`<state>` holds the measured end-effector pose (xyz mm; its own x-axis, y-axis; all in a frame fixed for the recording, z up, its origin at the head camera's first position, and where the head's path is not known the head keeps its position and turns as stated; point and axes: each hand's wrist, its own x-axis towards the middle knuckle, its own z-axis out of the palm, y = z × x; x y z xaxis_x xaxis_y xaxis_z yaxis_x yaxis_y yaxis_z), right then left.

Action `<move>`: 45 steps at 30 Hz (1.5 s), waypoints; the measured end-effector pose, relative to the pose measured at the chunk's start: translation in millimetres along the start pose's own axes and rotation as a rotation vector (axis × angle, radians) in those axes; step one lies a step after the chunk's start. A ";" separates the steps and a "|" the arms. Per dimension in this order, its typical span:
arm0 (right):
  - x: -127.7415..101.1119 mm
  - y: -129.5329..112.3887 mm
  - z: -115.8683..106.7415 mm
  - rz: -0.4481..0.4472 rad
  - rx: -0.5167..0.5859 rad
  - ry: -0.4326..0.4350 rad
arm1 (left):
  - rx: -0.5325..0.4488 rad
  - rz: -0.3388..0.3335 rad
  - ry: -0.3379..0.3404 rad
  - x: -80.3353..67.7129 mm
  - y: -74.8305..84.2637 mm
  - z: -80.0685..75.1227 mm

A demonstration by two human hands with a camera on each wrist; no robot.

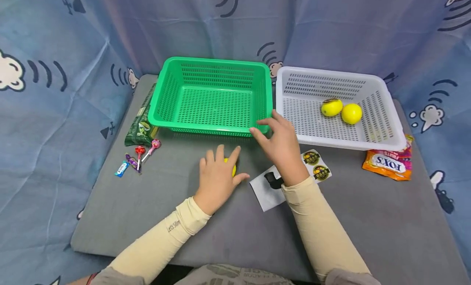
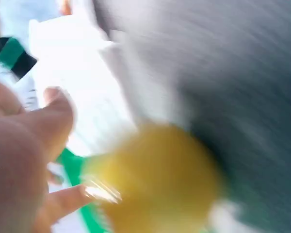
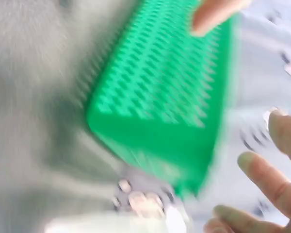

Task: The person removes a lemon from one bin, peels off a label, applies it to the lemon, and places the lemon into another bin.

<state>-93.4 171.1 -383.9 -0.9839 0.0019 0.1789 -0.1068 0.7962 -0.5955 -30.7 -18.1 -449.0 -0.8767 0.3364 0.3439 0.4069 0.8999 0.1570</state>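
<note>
My left hand (image 1: 218,175) is over the grey table with its fingers spread. Partly hidden behind that hand is a round yellow fruit (image 1: 230,166), perhaps a lemon. The same yellow fruit (image 2: 160,179) looms blurred by the fingers in the left wrist view. At the front right corner of the green basket (image 1: 217,61) is my right hand (image 1: 281,148), its fingers apart and holding nothing. In the right wrist view the green basket (image 3: 150,131) is blurred, with the right fingers beside it; whether they touch it I cannot tell.
A white basket (image 1: 342,144) at right holds two yellow fruits (image 1: 351,113), one dark-marked. Under the right forearm lie a sticker sheet (image 1: 270,198) and a black object (image 1: 273,180). An orange FOX'S bag (image 1: 388,164), green snack bag (image 1: 139,131), lollipops (image 1: 155,144) and wrapped sweets (image 1: 122,169) lie around.
</note>
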 end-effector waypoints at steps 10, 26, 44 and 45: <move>-77.9 54.9 -54.8 0.197 0.047 0.120 | -0.215 0.110 -0.253 19.7 81.4 10.8; -123.9 84.3 -52.0 0.279 0.069 0.014 | -0.664 0.130 -0.419 37.5 82.3 53.0; -126.2 55.1 -41.6 -0.028 0.085 0.154 | -1.630 -0.101 -0.383 28.4 58.4 25.4; -126.1 55.7 -40.6 -0.025 0.078 0.156 | -1.642 -0.111 -0.367 28.5 59.1 26.6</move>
<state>30.6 239.7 -407.9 -0.9472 0.0818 0.3100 -0.1474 0.7475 -0.6477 -38.5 52.0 -454.5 -0.8303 0.5509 0.0844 -0.0457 -0.2182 0.9748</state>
